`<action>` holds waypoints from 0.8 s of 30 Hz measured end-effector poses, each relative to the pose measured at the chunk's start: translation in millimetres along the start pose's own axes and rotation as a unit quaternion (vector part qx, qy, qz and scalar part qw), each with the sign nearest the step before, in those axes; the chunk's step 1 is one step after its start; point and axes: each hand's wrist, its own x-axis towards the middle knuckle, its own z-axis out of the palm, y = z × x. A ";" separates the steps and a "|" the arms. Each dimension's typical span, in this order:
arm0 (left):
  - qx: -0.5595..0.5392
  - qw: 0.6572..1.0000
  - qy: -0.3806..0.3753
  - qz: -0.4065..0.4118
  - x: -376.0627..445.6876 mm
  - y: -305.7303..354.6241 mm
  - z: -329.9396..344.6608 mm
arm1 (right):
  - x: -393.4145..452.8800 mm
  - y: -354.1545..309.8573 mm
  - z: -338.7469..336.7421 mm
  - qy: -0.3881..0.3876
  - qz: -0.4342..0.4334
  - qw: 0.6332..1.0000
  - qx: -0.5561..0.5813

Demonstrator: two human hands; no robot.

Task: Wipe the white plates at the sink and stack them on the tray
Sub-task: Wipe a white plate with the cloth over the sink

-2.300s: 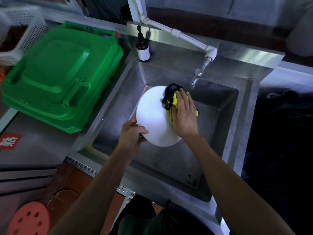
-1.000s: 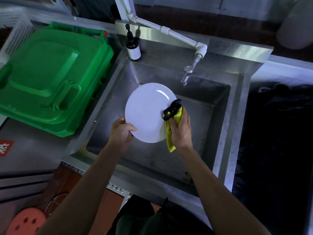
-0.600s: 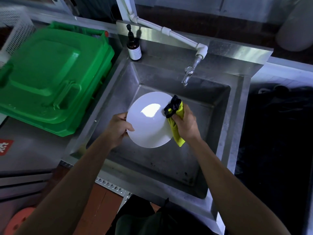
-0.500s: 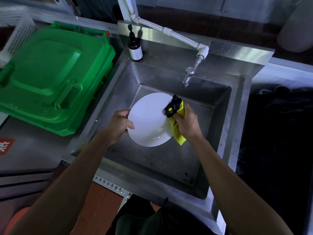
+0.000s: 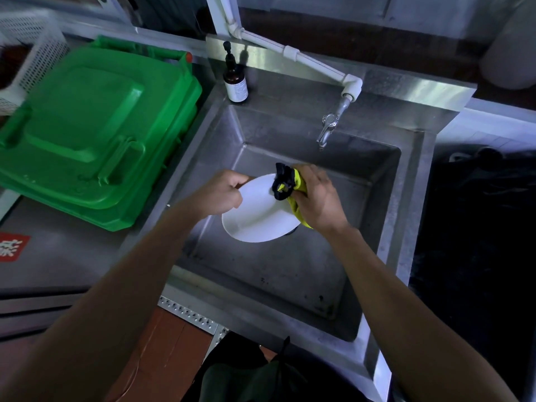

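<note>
Fingers point(image 5: 232, 181) of the left hand point(image 5: 217, 194) curl over the far left rim of a white plate point(image 5: 255, 219) and grip it, thumb on the near face. Fingers of the right hand point(image 5: 317, 195) are clamped on a bunched yellow and black cloth point(image 5: 287, 184), which presses against the plate's upper right edge. The plate hangs tilted over the basin of the steel sink point(image 5: 290, 274), clear of its floor, with its pale face turned up and toward the camera. Both bare forearms reach in from the bottom of the view.

A metal tap point(image 5: 327, 129) hangs from a white pipe point(image 5: 293, 55) above the back of the basin, well behind the plate. A brown pump bottle point(image 5: 235, 82) with a white label stands upright on the sink's back left ledge. To the left, a green plastic bin lid point(image 5: 92, 129) lies on the steel worktop point(image 5: 58, 256), with a white perforated basket point(image 5: 29, 50) behind it at the far left. A red sticker with white markings point(image 5: 11, 246) sits on the worktop at the left edge. No tray can be made out.
</note>
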 end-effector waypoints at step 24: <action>-0.636 0.728 0.038 -0.253 -5.0 -24.3 65.9 | -18.1 -1.2 -9.2 0.189 -0.077 0.974 -0.094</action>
